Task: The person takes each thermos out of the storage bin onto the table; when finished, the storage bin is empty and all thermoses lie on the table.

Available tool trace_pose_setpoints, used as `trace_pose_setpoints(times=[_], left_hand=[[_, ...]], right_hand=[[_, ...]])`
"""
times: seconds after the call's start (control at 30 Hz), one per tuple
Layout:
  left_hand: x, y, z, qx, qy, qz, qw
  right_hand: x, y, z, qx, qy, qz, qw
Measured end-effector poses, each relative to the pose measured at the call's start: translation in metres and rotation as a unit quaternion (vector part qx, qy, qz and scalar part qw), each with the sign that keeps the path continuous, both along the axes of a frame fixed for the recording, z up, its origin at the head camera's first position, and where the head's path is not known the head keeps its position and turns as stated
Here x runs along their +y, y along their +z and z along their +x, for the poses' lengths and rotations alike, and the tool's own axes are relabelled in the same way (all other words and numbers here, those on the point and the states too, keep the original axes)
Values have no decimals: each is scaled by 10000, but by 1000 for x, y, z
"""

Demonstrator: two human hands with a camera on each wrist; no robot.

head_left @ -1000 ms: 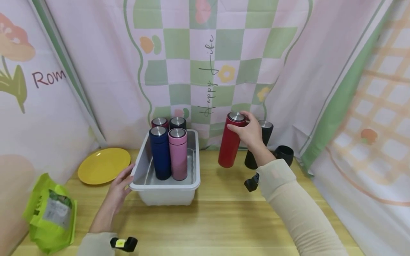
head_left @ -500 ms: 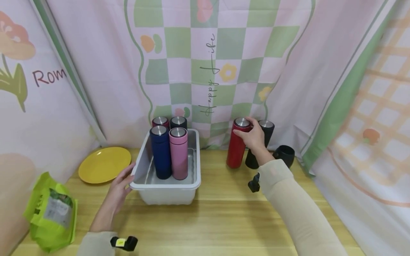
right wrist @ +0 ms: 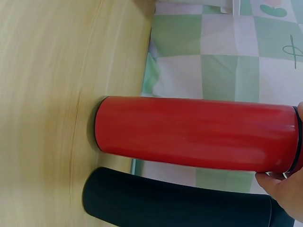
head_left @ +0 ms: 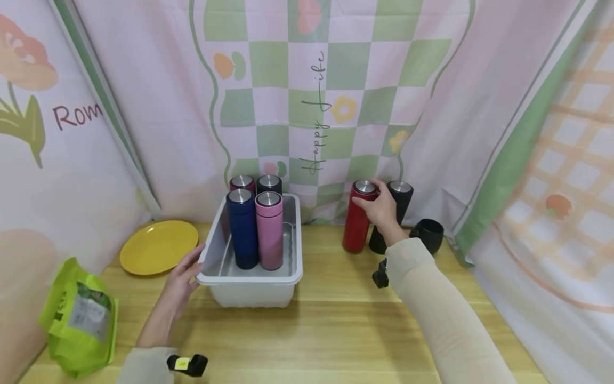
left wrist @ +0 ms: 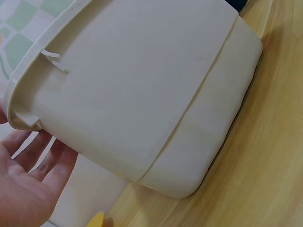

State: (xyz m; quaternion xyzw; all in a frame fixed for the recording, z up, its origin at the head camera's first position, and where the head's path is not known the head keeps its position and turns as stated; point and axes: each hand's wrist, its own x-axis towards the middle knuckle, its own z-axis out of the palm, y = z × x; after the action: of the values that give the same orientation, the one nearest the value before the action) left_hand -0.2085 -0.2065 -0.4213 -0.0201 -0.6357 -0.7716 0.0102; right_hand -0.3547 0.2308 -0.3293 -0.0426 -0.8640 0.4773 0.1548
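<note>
My right hand point(head_left: 382, 209) grips the red bottle point(head_left: 356, 226) round its top; in the right wrist view the red bottle point(right wrist: 196, 134) has its base on the table. Just right of it stands a black bottle point(head_left: 402, 198), partly behind my hand. My left hand point(head_left: 178, 282) holds the left rim of the grey-white tub point(head_left: 251, 296); in the left wrist view the fingers of that hand point(left wrist: 35, 175) lie under the rim of the tub point(left wrist: 142, 90). Inside the tub stand a blue bottle point(head_left: 243, 234), a pink bottle point(head_left: 271, 240), a dark red bottle point(head_left: 241, 181) and a black-topped one point(head_left: 269, 183).
A yellow plate point(head_left: 158, 248) lies left of the tub, with a green bag point(head_left: 81, 325) nearer the front left. Behind the right forearm, a black cup point(head_left: 428, 236) stands by the curtain. The wooden table point(head_left: 312, 341) extends in front of the tub.
My right hand has moved the red bottle rightward and down onto the table, beside the black bottle. My left hand stays at the tub's rim.
</note>
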Motion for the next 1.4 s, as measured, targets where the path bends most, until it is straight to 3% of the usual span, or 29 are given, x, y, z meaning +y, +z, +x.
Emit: trace_pose_setpoints(times=[0.27,0.83,1.4], left_hand=[[1,-2,1,184,-11,0,9998],[1,0,1,-69,27,-28,10000],[0,0,0,-46,32,-21,10000]], right_hand=[[2,-4,-3,-36,-123,-91,9999],[3,-6,-5,-30,-168,-90,9998],[1,-6,-8,112,-202,72,9997]])
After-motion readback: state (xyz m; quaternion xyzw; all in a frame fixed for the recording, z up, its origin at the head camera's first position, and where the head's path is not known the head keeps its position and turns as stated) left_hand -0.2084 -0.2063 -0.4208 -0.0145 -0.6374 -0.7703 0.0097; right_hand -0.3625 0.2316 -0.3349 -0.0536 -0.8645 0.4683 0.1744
